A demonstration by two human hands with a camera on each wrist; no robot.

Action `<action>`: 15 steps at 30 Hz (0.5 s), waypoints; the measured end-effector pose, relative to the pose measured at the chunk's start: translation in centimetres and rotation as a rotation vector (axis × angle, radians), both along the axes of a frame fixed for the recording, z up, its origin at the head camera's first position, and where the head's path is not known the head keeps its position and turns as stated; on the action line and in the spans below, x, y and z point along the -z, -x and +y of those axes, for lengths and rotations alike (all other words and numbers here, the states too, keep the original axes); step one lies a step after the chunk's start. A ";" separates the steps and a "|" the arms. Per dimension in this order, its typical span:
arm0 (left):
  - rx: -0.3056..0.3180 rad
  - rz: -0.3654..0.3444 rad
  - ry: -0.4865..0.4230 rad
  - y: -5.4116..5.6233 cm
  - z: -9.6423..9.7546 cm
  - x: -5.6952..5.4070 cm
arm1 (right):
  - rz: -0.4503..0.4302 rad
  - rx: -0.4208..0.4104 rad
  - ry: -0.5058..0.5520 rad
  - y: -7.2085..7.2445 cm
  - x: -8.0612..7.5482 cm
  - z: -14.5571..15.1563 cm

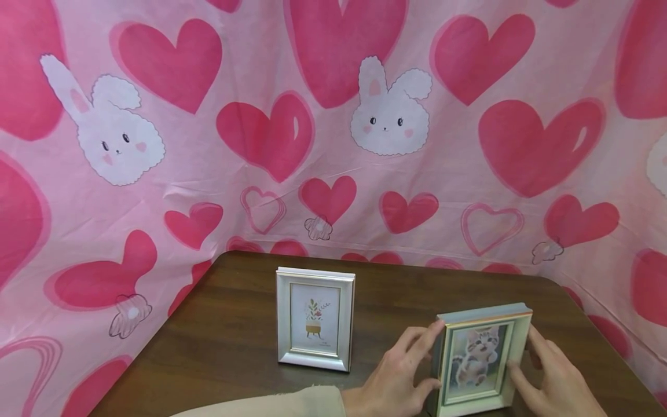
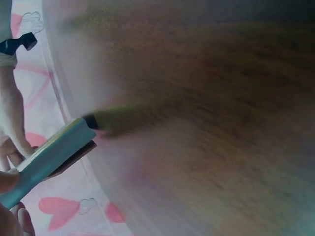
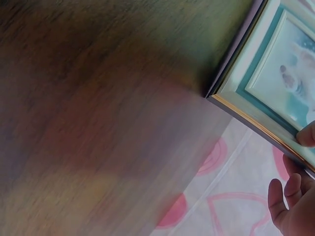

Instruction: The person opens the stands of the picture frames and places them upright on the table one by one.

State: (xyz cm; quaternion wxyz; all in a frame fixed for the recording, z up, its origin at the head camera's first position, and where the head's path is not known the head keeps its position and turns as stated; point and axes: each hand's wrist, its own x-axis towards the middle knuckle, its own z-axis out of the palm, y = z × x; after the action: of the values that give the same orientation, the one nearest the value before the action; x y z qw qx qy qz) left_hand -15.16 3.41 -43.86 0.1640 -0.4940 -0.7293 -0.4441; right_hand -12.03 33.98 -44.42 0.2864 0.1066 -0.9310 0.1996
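Note:
A picture frame point(image 1: 476, 360) with a kitten photo stands upright, slightly angled, at the front right of the table. My left hand point(image 1: 391, 370) grips its left side, fingers by the upper corner and thumb lower down. On the opposite side my right hand point(image 1: 560, 376) holds the edge, its thumb pressing the front border. The right wrist view shows that thumb point(image 3: 306, 135) on the frame's face, with fingers behind. Seen edge-on in the left wrist view, the frame point(image 2: 56, 155) has a thin brown flap point(image 2: 74, 160) angled off its back.
Left of the hands, a silver-white picture frame point(image 1: 315, 318) with a potted-plant print stands upright on the dark wooden table point(image 1: 250, 307). Pink cloth point(image 1: 333, 162) with hearts and rabbits hangs behind the table and along both sides.

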 end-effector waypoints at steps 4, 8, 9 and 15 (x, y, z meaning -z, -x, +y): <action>0.004 0.062 -0.023 0.1 0.0 0.0 | 0.026 -0.016 0.000 0.1 0.1 0.0; 0.003 0.117 -0.040 0.0 0.1 -0.1 | 0.065 -0.037 0.000 0.1 0.2 0.0; 0.007 0.112 -0.042 0.0 0.1 -0.1 | 0.066 -0.038 0.002 0.2 0.2 0.0; 0.027 0.088 -0.051 -0.3 0.1 -0.2 | 0.101 -0.065 0.002 0.3 0.2 0.0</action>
State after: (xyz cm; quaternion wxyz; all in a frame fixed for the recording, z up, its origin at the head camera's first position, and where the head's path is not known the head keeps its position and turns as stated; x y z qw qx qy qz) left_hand -14.90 3.51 -43.70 0.2024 -0.5185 -0.7031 -0.4425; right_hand -12.36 33.97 -44.59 0.3265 0.1463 -0.9112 0.2043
